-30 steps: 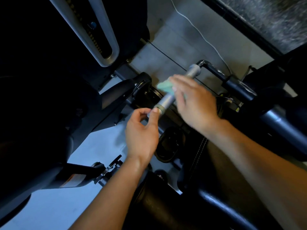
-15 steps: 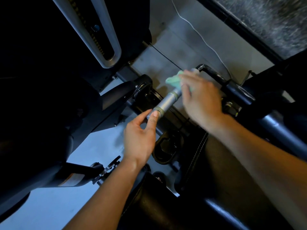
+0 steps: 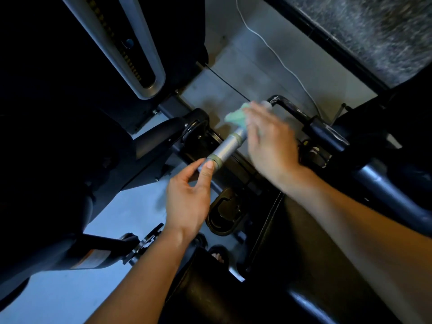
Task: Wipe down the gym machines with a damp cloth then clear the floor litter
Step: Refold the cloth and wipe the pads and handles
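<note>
A silver machine handle (image 3: 228,146) slants from lower left to upper right in the middle of the head view, joined at its far end to a black bent bar (image 3: 289,108). My left hand (image 3: 189,197) pinches the handle's near end between thumb and fingers. My right hand (image 3: 268,141) holds a light green cloth (image 3: 235,116) wrapped over the handle's far part, near the black bar. Most of the cloth is hidden under that hand.
Black machine frames and pads surround the handle. A silver weight-stack guide (image 3: 131,43) stands at upper left. A white cable (image 3: 280,64) and a thin black cable (image 3: 224,83) cross the grey floor (image 3: 245,73). A speckled mat (image 3: 374,29) lies at upper right.
My right hand slid the cloth up the handle from its middle to its far end. My left hand kept its pinch on the near end.
</note>
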